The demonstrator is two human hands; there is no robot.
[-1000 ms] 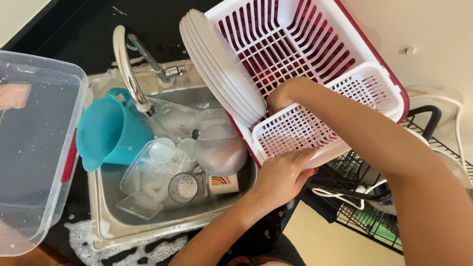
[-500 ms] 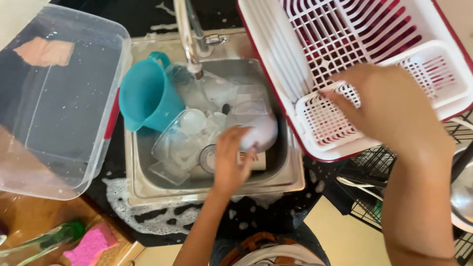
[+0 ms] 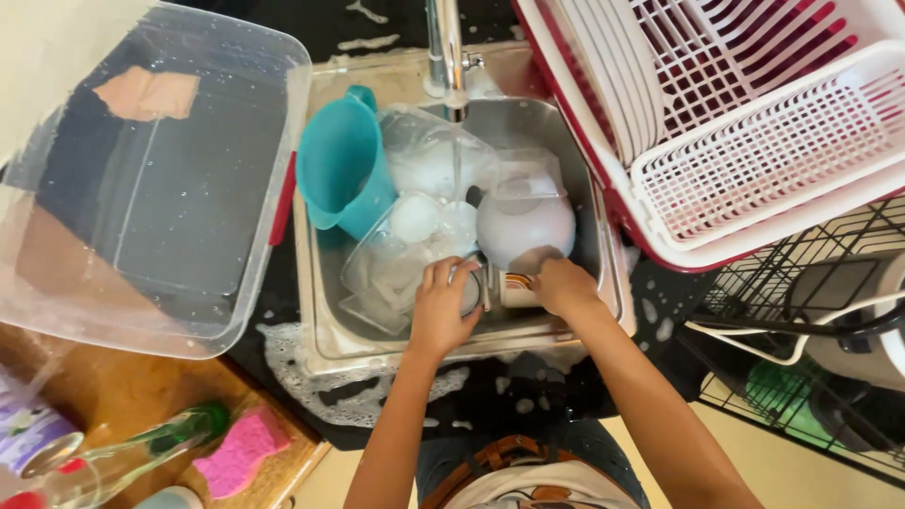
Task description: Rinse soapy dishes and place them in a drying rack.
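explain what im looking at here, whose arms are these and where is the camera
There is no machine here. The camera sits on a person's head and looks straight down, so the two bare arms coming up from the bottom edge are that person's own.

They stand at a steel sink with a tap running into it. The sink is full of dishes: a teal jug, clear plastic containers and a pale bowl.

The left hand grips a small glass or jar lying on its side. The right hand is at the other end of it, against a small item I cannot make out.

Left of the sink sits a big clear storage tub. Right of it is a red and white dish rack holding white plates. A pink sponge lies on the wooden counter at bottom left.
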